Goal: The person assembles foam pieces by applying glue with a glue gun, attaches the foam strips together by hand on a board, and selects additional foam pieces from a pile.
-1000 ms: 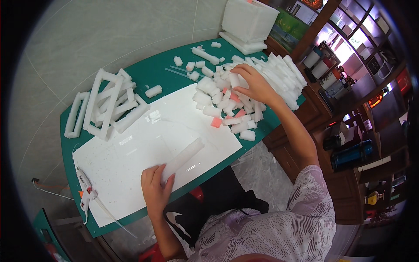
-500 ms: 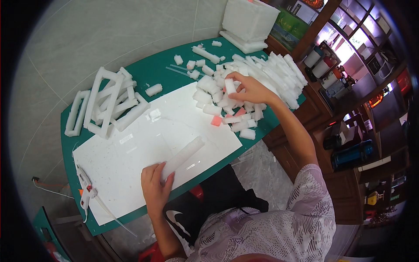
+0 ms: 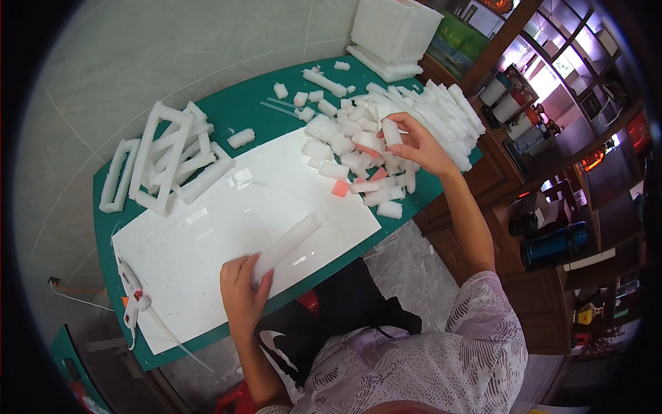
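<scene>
My left hand [image 3: 243, 286] is closed round the near end of a long white foam strip [image 3: 288, 239], which lies slantwise on the glossy white board [image 3: 183, 269]. Over the heap of short foam pieces [image 3: 341, 143], my right hand [image 3: 419, 143] pinches a short white foam block [image 3: 392, 132] between thumb and fingers. A few pink pieces [image 3: 340, 188] show among the white ones. Beyond the heap, long foam strips [image 3: 441, 117] are stacked at the right end of the table.
Rectangular foam frames [image 3: 162, 159] lean together at the table's left. A white glue gun [image 3: 136, 293] with a glue stick rests on the board's left edge. At the far right corner stands a white foam box [image 3: 394, 31]. The green table [image 3: 227, 96] borders a wall.
My right hand has shifted right across the heap, with a short foam block pinched in its fingers. The left hand and the long strip have hardly moved.
</scene>
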A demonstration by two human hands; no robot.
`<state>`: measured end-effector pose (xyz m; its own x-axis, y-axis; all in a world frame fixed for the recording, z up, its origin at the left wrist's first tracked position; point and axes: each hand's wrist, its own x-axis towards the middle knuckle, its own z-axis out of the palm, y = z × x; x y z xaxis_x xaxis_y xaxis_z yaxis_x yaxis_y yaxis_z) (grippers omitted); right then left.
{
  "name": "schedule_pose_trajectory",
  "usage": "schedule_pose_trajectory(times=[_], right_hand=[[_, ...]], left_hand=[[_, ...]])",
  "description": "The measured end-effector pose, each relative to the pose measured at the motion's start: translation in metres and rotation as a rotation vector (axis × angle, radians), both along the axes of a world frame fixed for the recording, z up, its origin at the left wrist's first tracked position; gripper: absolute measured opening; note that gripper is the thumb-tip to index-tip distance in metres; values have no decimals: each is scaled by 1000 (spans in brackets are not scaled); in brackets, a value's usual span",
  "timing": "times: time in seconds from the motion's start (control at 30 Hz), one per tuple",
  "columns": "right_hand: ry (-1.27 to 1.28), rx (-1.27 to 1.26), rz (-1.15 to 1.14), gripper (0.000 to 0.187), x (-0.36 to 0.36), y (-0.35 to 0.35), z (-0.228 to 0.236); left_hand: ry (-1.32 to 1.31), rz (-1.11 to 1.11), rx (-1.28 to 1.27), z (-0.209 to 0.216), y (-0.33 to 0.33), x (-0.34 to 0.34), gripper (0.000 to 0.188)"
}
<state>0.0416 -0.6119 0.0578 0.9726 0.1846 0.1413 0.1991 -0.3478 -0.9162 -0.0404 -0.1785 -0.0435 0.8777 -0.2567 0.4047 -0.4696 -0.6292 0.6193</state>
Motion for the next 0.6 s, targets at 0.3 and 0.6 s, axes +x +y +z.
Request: schedule_pose_trajectory(times=[0.3, 0.6], right_hand=[[42, 118, 60, 61, -14, 2, -13], [100, 267, 72, 61, -25, 18, -22]], left_hand=[[17, 11, -12, -1, -2, 1, 40], [26, 17, -14, 0, -2, 1, 40]])
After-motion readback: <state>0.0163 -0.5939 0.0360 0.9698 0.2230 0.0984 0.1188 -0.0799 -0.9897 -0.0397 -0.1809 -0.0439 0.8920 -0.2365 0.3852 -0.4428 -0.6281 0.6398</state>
